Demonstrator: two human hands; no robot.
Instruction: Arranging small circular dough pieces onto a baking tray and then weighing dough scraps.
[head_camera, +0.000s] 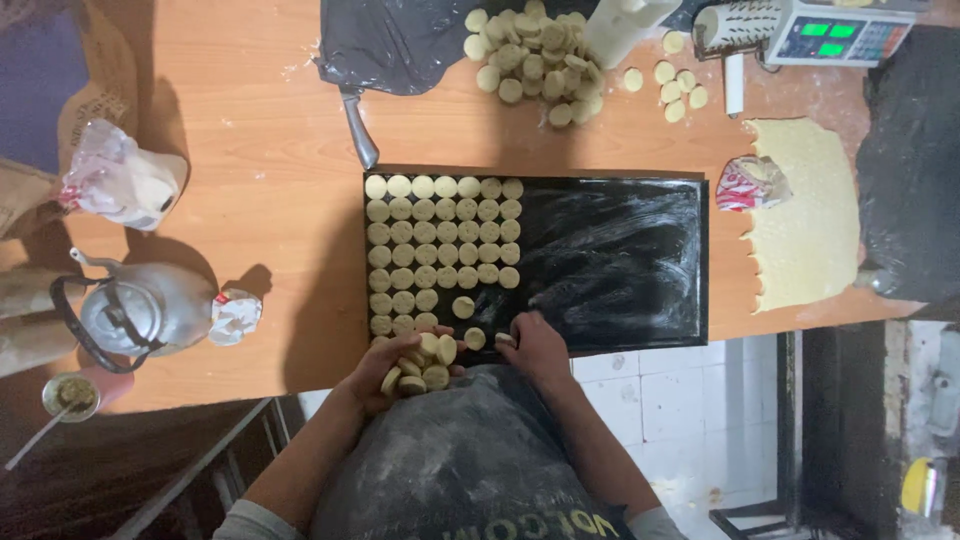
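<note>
Two bare hands work at the near edge of a black rectangular baking tray (610, 250) on the orange wooden table (270, 200). The left hand (395, 375) is cupped, fingers curled round a small heap of pale round dough discs (420, 365). The right hand (535, 345) pinches a single disc (505, 339) just above the tray's near rim. Neat rows of the same discs (440, 235) fill the tray's left part. Farther back lie a loose pile of cut discs (530, 55) and a rolled dough sheet (810, 215); a metal kettle (140, 310) stands to the left.
</note>
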